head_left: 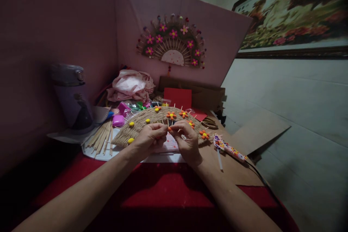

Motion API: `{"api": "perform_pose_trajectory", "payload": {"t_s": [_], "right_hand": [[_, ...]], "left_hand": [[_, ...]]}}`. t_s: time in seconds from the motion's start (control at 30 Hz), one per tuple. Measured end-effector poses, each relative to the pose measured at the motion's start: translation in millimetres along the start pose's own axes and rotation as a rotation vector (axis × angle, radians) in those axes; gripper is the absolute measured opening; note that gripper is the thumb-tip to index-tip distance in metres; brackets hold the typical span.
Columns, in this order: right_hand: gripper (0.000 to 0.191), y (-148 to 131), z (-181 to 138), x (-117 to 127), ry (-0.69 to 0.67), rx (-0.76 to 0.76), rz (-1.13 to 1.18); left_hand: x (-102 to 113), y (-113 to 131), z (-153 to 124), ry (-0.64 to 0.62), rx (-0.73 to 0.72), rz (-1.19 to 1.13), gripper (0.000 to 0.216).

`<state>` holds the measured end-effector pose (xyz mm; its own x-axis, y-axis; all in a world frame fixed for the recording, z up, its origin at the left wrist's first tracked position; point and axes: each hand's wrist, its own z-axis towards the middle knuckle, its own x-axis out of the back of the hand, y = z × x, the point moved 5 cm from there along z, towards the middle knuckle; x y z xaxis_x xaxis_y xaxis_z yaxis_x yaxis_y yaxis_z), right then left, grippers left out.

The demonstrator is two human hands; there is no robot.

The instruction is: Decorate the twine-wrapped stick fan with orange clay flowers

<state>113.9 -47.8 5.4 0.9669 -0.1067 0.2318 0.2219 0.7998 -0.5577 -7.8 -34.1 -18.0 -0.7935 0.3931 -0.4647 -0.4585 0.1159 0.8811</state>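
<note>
A fan-shaped craft of woven twine (141,125) lies on the table, with yellow clay dots and orange clay flowers stuck along its arc. My left hand (150,138) and my right hand (187,141) meet over its middle. Both are closed in a pinch, fingertips together on a small orange clay piece (169,128). An orange flower (171,115) sits just beyond my fingers.
A finished fan with pink flowers (172,41) hangs on the pink wall. A bundle of wooden sticks (102,137) and a purple flask (72,96) stand left. A flower-patterned glue gun (230,148) lies right. Clay tubs (118,120), a pink bag (130,85) and red card (177,98) sit behind.
</note>
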Motion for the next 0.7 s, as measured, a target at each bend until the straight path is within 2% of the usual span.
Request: {"api": "perform_pose_trajectory", "payload": {"t_s": [0.23, 0.37, 0.47, 0.7], "right_hand": [[0.003, 0.6, -0.8, 0.3, 0.004, -0.011, -0.017], [0.011, 3.0, -1.1, -0.2, -0.009, -0.033, 0.003], [0.003, 1.5, -0.4, 0.2, 0.003, -0.015, -0.027], [0.005, -1.2, 0.2, -0.7, -0.017, -0.007, -0.039]], "left_hand": [[1.8, -0.2, 0.0, 0.05, 0.008, 0.002, 0.036], [2.1, 1.3, 0.0, 0.055, -0.007, 0.013, 0.034], [2.3, 1.6, -0.5, 0.06, -0.01, 0.007, 0.034], [1.8, 3.1, -0.4, 0.069, -0.021, 0.069, 0.035]]}}
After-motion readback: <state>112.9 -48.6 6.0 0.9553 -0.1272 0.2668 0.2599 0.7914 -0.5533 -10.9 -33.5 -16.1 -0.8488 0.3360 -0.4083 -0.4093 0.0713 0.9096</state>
